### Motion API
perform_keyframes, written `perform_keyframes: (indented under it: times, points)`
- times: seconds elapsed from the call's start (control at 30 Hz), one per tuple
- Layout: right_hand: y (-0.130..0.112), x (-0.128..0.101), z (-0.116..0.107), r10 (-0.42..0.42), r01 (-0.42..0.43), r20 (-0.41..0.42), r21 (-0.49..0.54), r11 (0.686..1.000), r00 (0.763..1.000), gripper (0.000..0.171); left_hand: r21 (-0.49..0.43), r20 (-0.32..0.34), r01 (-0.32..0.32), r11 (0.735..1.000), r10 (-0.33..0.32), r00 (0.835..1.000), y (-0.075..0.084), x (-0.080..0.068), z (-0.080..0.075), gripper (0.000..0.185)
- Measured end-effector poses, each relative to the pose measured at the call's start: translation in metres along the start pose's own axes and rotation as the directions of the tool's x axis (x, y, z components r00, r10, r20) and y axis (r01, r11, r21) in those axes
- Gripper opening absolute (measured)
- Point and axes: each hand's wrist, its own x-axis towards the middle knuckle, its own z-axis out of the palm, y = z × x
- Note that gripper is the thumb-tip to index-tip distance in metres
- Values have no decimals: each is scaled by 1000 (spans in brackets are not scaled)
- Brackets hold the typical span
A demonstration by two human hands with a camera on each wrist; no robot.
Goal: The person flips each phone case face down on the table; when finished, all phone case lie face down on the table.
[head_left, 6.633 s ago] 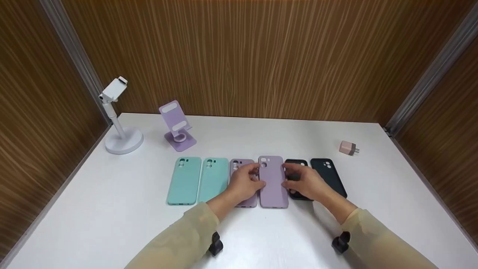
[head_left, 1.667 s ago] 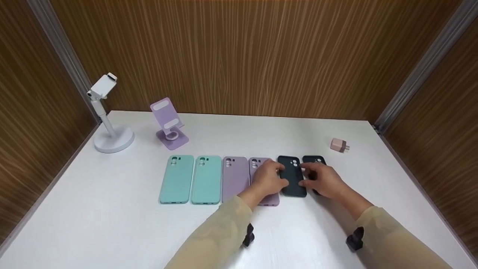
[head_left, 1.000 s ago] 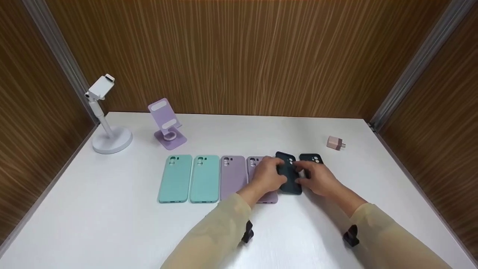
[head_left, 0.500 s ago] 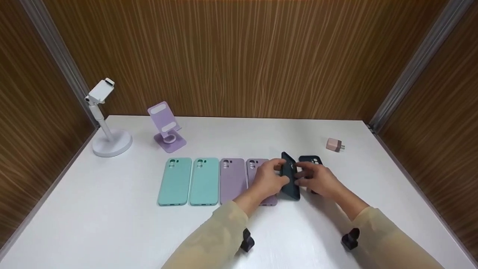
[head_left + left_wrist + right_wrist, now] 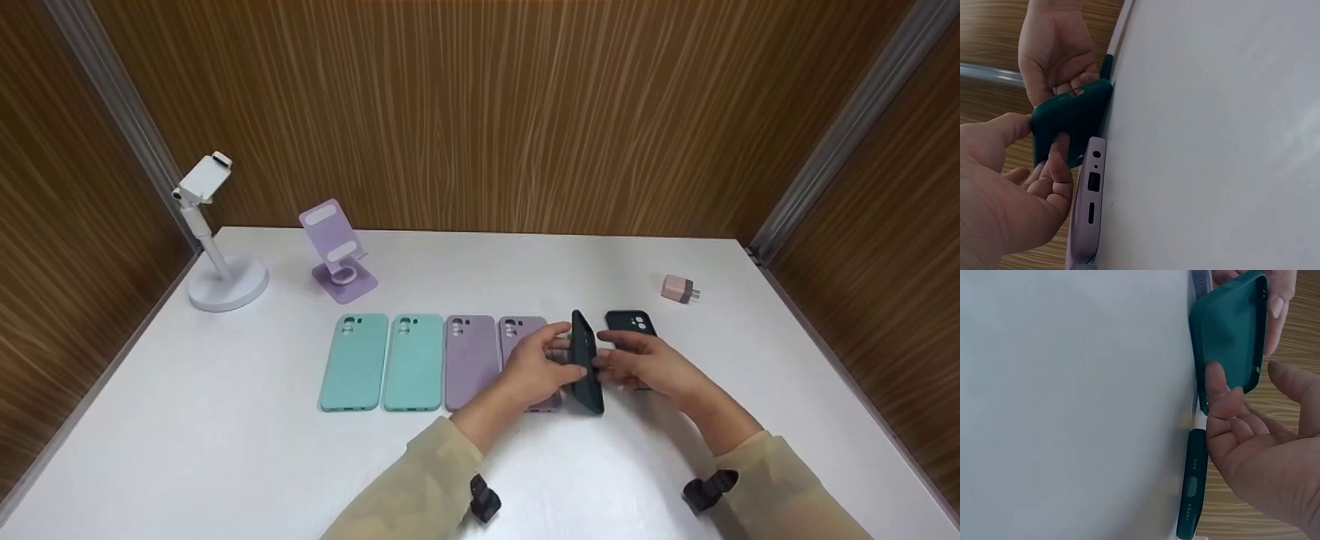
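Note:
A dark green phone case [image 5: 584, 364], near black in the head view, stands tipped on its long side. My left hand [image 5: 534, 366] grips it from the left; in the left wrist view a digit rests on its upper edge while a fingertip lies against its face. In the right wrist view the hollow inside of the case [image 5: 1233, 337] faces my right hand [image 5: 1269, 444], whose fingertips touch it. A second dark green case [image 5: 628, 321] lies partly under the right hand. Just left of the tipped case is a lilac phone case [image 5: 521, 326], partly covered by my left hand.
Another lilac case [image 5: 471, 360] and two mint cases [image 5: 415, 364] continue the row leftward on the white table [image 5: 225, 435]. Behind stand a lilac phone stand [image 5: 330, 232] and a white stand [image 5: 225, 281]. A pink charger plug [image 5: 677, 289] lies at the back right.
The dark green case, flat between my hands earlier, has tipped up onto its side. Before that, both hands were at a lilac case further left. My right hand has lately drawn slightly right.

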Motion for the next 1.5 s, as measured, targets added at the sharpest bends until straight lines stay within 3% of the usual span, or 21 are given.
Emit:
perform_keyframes:
  times: [0.43, 0.7, 1.27, 1.5]
  points:
    - [-3, -12, 5, -50, 43, 50, 130, 991, 998, 71, -31, 109, 11, 999, -7, 994, 0, -8, 1, 81]
    - [0, -11, 4, -94, 80, 67, 186, 979, 993, 74, -44, 174, -21, 999, 28, 984, -4, -10, 3, 78]
    - [1, -10, 7, -102, 94, 33, 206, 974, 994, 74, 37, 175, -32, 999, 25, 984, -2, -13, 10, 83]
    - [-1, -10, 9, -104, 102, 9, 155, 983, 994, 74, 44, 164, -24, 999, 17, 986, -5, -15, 11, 85]
